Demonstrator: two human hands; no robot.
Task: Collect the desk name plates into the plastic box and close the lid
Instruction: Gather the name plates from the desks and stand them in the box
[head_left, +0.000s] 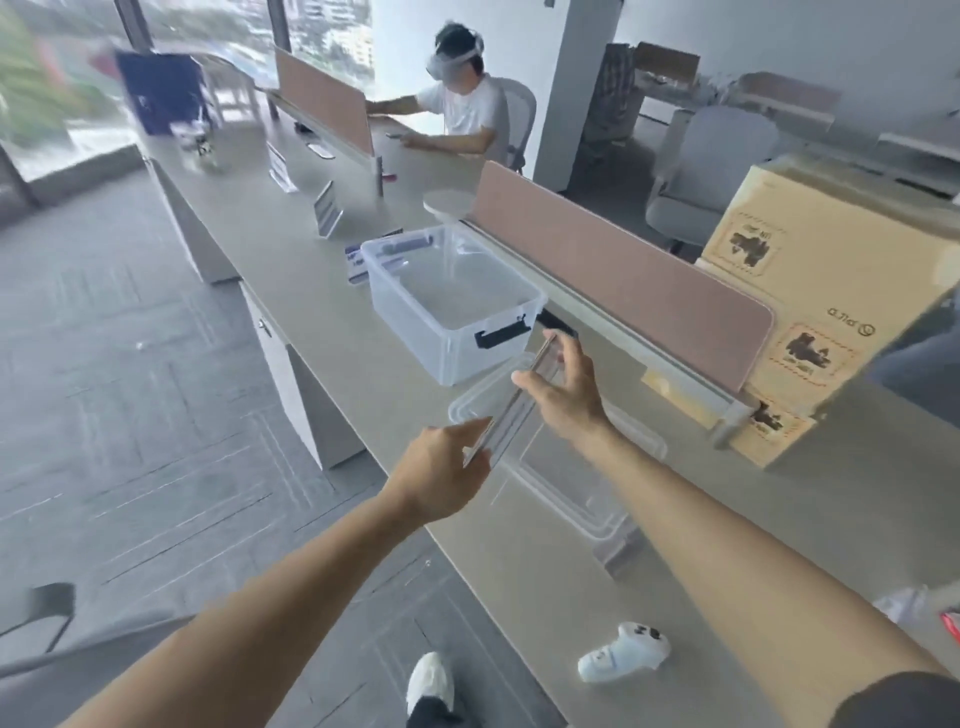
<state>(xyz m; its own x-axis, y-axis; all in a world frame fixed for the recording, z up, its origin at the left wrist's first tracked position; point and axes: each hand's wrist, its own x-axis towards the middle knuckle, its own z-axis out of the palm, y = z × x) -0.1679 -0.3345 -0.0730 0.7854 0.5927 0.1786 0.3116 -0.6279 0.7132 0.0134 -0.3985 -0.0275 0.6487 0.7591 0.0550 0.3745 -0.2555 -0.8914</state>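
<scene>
Both hands hold one clear acrylic name plate (511, 402) in the air above the desk, seen edge-on. My left hand (449, 467) grips its near end and my right hand (563, 389) its far end. Just beyond stands the clear plastic box (457, 332), open, with a black latch on its near wall; a name plate (405, 244) lies inside at its far end. The clear lid (587, 483) lies flat on the desk under my hands. More name plates stand farther along the desk: one (327, 210), another (283, 169), and one (356, 260) beside the box.
A pink divider (623, 270) runs along the desk's right side, with a cardboard box (810, 312) behind it. A white controller (623, 657) lies on the near desk. A person in a headset sits at the far end. Grey floor lies to the left.
</scene>
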